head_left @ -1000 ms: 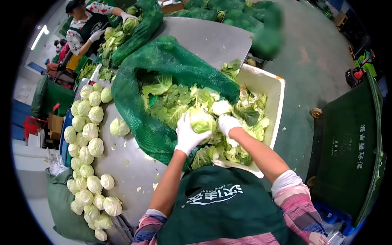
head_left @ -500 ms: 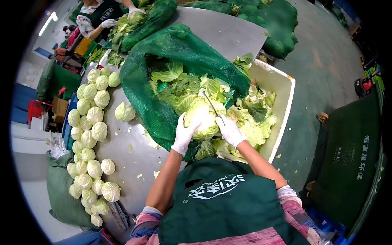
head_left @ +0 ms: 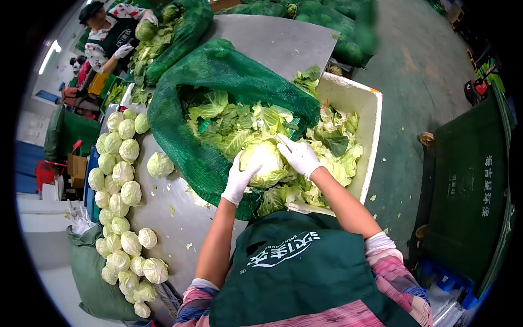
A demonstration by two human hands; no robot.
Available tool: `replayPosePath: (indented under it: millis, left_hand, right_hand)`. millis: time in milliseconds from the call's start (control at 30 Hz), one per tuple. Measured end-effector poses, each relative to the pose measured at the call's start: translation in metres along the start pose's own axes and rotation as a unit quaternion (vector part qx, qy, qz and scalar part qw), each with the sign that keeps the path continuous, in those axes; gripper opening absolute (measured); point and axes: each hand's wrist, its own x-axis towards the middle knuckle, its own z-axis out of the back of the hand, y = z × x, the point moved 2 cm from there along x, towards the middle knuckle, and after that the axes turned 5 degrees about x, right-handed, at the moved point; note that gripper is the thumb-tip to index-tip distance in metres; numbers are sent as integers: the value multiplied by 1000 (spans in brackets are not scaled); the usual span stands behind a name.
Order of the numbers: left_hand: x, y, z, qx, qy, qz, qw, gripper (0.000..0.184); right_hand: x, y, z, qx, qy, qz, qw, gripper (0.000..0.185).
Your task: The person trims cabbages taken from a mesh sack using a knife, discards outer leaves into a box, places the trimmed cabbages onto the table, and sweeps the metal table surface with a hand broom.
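A pale, trimmed cabbage (head_left: 265,163) sits at the mouth of a green mesh bag (head_left: 180,128). My left hand (head_left: 239,179), in a white glove, grips its left side, thumb on top. On the cabbage's upper right, my gloved right hand (head_left: 298,156) is closed, fingers pointing to the upper left. The knife it held a moment ago is hard to make out now, its blade hidden or edge-on. Loose green outer leaves (head_left: 231,122) fill the bag just beyond the cabbage.
A white foam box (head_left: 372,141) of discarded leaves stands right of the bag. Trimmed cabbages (head_left: 120,204) line the metal table's left edge; one cabbage (head_left: 160,164) lies apart. A co-worker (head_left: 111,38) handles cabbage at the far left. A large green bin (head_left: 463,185) stands at right.
The knife blade, plain across the cabbage's top before, no longer shows clearly. My right hand has shifted up over the cabbage's top right. The view has moved slightly; the co-worker now lifts a cabbage.
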Motion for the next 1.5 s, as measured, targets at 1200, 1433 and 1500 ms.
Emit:
replayPosePath:
  millis: [1200,1433,1500]
  left_hand:
    - [-1,19,4,203,-137,-89,965,103]
    - [-18,24,4,185,-118,-165,962,100]
    - [-18,21,12,130,-105,-137,976,97]
  right_hand:
    - [9,48,6,-123,99,59,986,63]
    - [51,-20,33,-49,-18,-83,995,58]
    - [54,-67,35,-87,-13,-112,990,54]
